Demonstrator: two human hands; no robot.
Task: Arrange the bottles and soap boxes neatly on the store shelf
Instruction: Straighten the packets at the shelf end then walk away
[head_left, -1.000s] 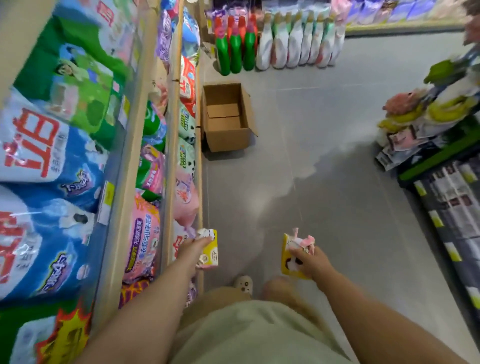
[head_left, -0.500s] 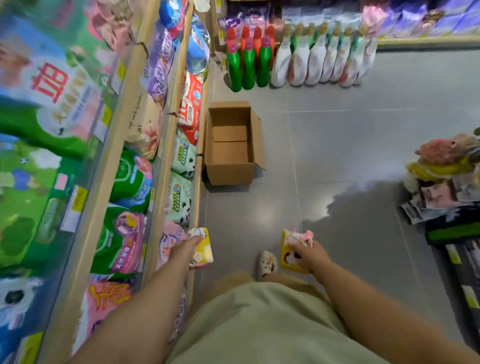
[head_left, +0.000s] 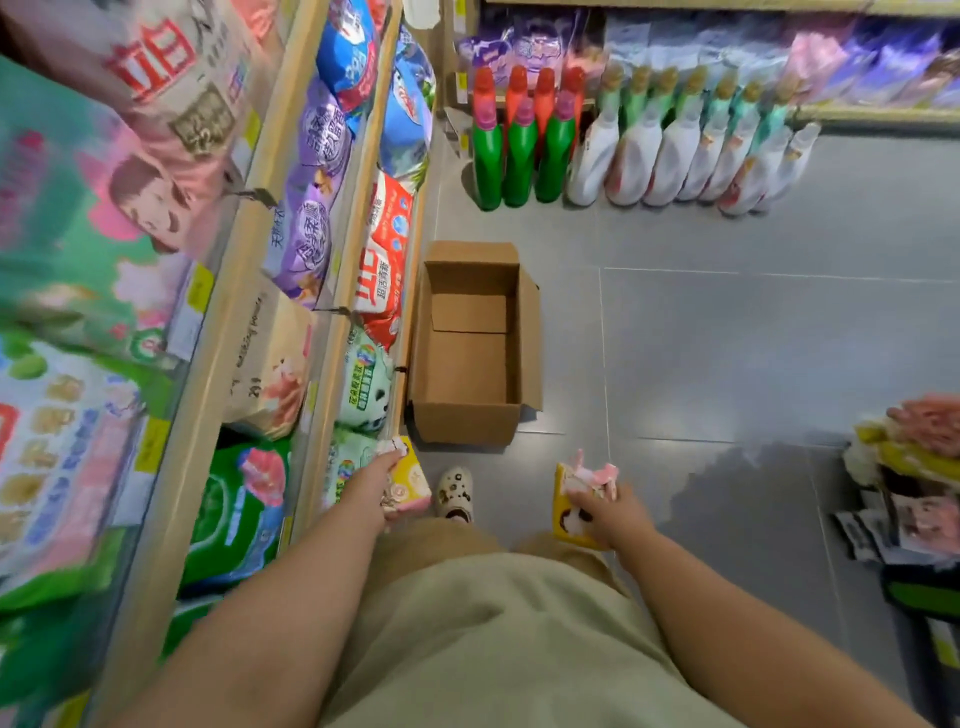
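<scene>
Two soap boxes are in hand: the left hand (head_left: 371, 480) grips a yellow soap box (head_left: 410, 480) just beside the shelf edge (head_left: 311, 364); the right hand (head_left: 610, 512) grips a second soap box (head_left: 569, 499). Both holds match a second ago. The open carton (head_left: 470, 364), then well ahead, now lies just beyond the left grip, with the floor bottles (head_left: 519, 150) farther on. Judgement: carrying continues; neither box is shelved yet.
</scene>
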